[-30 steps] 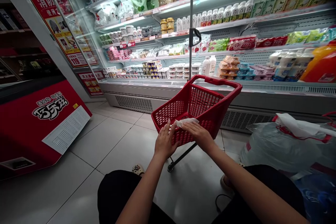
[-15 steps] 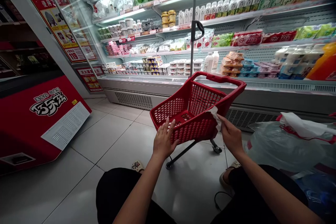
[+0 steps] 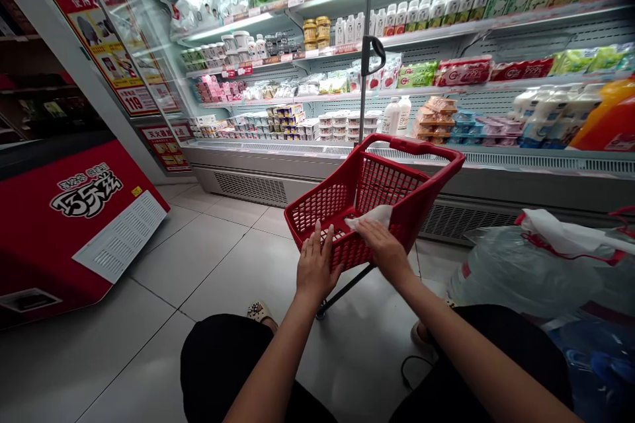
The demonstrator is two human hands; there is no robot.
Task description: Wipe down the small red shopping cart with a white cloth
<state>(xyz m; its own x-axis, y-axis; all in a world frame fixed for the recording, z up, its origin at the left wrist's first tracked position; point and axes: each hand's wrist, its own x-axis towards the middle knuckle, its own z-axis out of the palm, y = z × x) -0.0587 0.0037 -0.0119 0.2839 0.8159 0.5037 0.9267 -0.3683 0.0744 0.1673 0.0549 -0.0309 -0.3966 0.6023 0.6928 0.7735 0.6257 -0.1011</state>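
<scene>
Right hand (image 3: 385, 250): palm hidden. Orange container (image 3: 611, 116) cut by edge.

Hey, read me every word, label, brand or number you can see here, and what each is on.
"巧乐兹": red freezer
"消防" and "119": large poster
"灭火器": small lower sign, rest blurred
"999": red packs on the shelf
Other product labels and price tags: too small or blurred. I can read nothing on the cart.

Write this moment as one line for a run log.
Left hand: on near side of red cart | Right hand: on white cloth, same side | Behind cart: stocked display fridge
</scene>
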